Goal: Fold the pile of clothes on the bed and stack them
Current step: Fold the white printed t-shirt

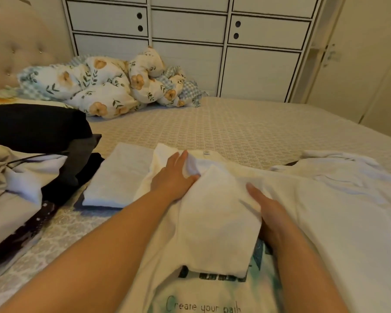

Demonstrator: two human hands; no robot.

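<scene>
Two bare arms are seen nearest the camera, reaching out over a white T-shirt [314,211] that is spread flat on the bed [246,127]. Green words and a dark picture are printed on the shirt, close to the bottom edge of the view. Most of the right half of the view is filled by this shirt.

On the far left, a pile of clothes [20,177] is waiting, with black, grey and cream things mixed up in it. Behind it, a flowery blanket [95,86] is bunched up near the headboard. A folded white cloth [117,177] is laid flat just beside the shirt, on its left.

One side of the shirt is folded over onto the middle, like a flap [217,218]. The left hand [174,175] is laid flat on the top of the flap, with its fingers straight and close together. The right hand [269,211] is pressed on the flap's right edge, fingers straight too; the fingertips are partly tucked under cloth, so it cannot be told if anything is pinched.

It looks like the first side fold is being smoothed down. Next, the other side probably needs to be folded in the same way, then the shirt folded in half and put on the folded cloth.
</scene>
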